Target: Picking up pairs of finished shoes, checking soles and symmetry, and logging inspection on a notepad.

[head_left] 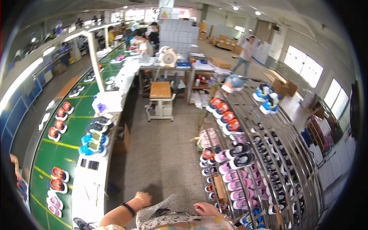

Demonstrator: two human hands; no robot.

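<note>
My left hand hangs low in front of me over the grey floor, a black band and a yellow bracelet on that arm. Its back is toward me and the fingers are hidden or smeared. My right hand is near my patterned clothing, its fingers curled in loosely with nothing seen in them. Neither hand touches a shoe. Nearest to the right one is the metal shoe rack, with pink shoes and black shoes on its bars. Blue shoes stand on the white ledge at my left.
A green conveyor with orange-and-black shoes runs along the left. Ahead, a small wooden-topped table stands in the aisle, with a fan on the bench behind it. People sit along the line; another person is at the far right.
</note>
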